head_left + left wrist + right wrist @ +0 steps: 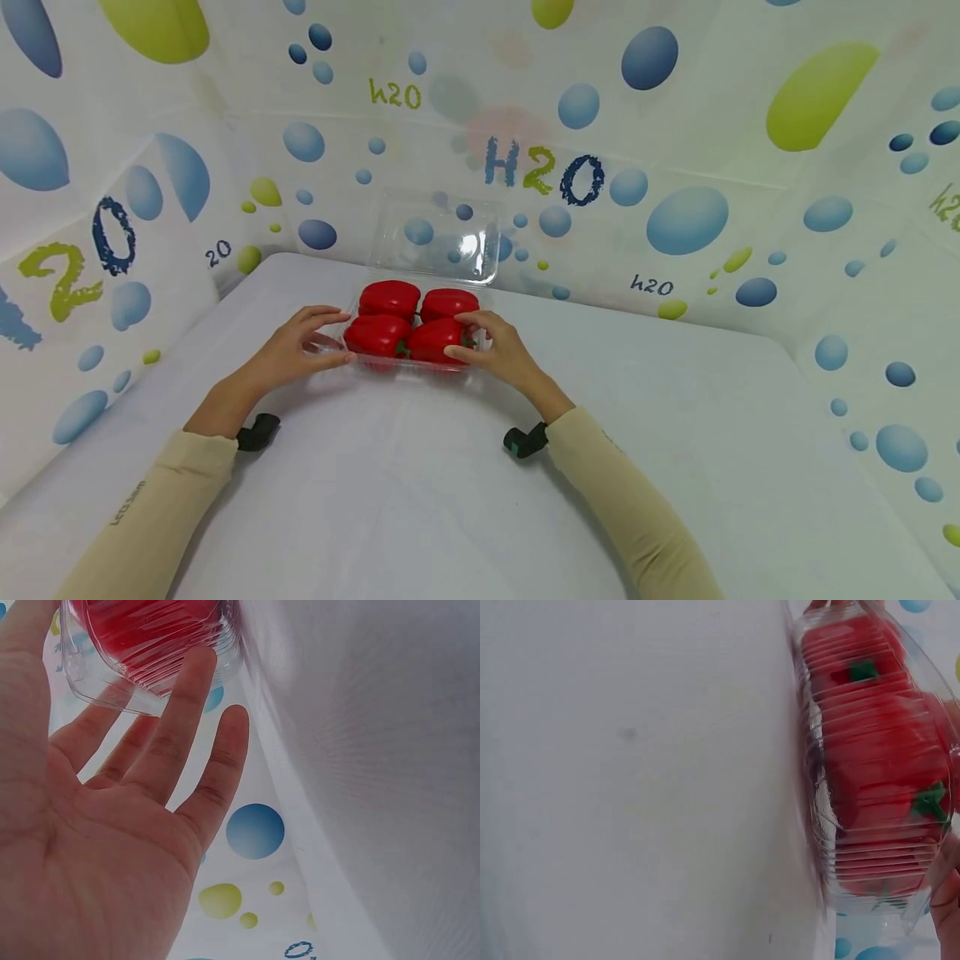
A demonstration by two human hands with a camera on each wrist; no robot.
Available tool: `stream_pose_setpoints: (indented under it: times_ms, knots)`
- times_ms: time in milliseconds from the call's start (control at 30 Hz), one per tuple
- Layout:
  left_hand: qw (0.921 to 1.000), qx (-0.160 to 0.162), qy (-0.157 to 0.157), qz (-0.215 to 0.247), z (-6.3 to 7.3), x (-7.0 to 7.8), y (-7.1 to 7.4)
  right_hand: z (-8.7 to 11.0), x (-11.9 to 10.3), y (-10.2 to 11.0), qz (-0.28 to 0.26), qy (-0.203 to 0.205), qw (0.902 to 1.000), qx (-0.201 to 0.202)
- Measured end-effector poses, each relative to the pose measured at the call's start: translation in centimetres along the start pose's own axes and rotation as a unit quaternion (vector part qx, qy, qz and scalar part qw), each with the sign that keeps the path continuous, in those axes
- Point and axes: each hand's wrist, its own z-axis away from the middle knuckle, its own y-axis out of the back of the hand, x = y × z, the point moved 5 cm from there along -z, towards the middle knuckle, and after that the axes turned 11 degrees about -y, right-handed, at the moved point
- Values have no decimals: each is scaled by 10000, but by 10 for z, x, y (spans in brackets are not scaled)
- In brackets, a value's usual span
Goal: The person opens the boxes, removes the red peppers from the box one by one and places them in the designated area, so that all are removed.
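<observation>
Several red bell peppers (pixel 377 335) with green stems fill a clear plastic clamshell container (pixel 408 364) in two rows. Its transparent lid (pixel 442 237) stands raised at the back. At the container's left side, my left hand (pixel 288 348) has its fingers spread and slightly bent; in the left wrist view they lie by the ribbed plastic wall. My right hand (pixel 502 346) reaches over the right side, thumb and fingers about the front right bell pepper (pixel 432 340). The right wrist view shows only a bit of that hand beside the container.
A white-covered table (pixel 637 433) extends around the container, mainly to the right and in front. Behind it hangs a white curtain (pixel 600 250) printed with blue and green spots and lettering. A dark wrist device (pixel 258 432) sits by each sleeve.
</observation>
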Motion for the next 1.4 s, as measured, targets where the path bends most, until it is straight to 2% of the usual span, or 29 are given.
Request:
stream_pose_setpoints:
  times_ms: [200, 333, 567, 733, 967, 1400]
  knots:
    - [10000, 13, 23, -13, 2, 0, 1, 0, 1, -4, -280, -77, 9996, -11]
    - [10000, 35, -48, -6, 2, 1, 1, 1, -1, -4, -113, -83, 9999, 24]
    - [9999, -11, -59, 86, -1, 2, 0, 0, -8, 2, 260, -332, 9988, -238]
    - [10000, -30, -42, 83, 0, 1, 0, -2, -8, 2, 422, -294, 9982, -320]
    - [10000, -16, 6, 75, 0, -1, 0, -5, -11, 3, 488, -108, 9981, -365]
    - [10000, 3, -36, 81, 0, -2, 0, -7, -16, 6, 417, -282, 9985, -191]
